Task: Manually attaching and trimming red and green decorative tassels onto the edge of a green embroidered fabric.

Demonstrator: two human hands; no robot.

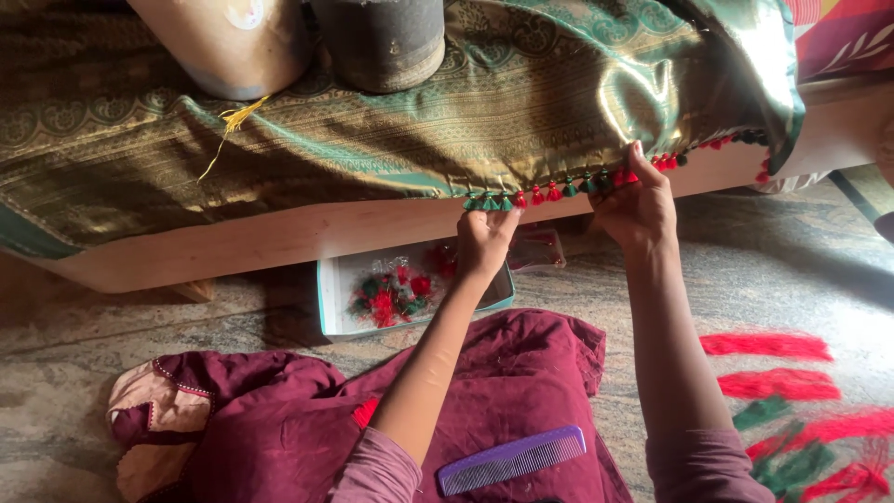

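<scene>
Two hands reach up to the hanging edge of a green and gold cloth (447,112) spread over a low wooden platform (307,233). Seen from the head camera, the left hand (484,244) is closed in a pinch on the row of small red and green tassels (559,189) that runs along the cloth's border, gripping near the green ones at the row's left end. The right hand (638,207) is also closed on the border, its fingers curled over the edge a little farther along, where the tassels turn red. Between the two hands the row hangs in a slight curve.

Just below the left hand, a shallow white box (363,307) sits on the stone floor, holding loose red and green tufts. A purple comb (512,459) lies on maroon fabric (503,391) (it covers the person's lap). Bundles of red and green thread (792,410) lie on the floor to the right. Two round containers (307,42) stand on the cloth at the top.
</scene>
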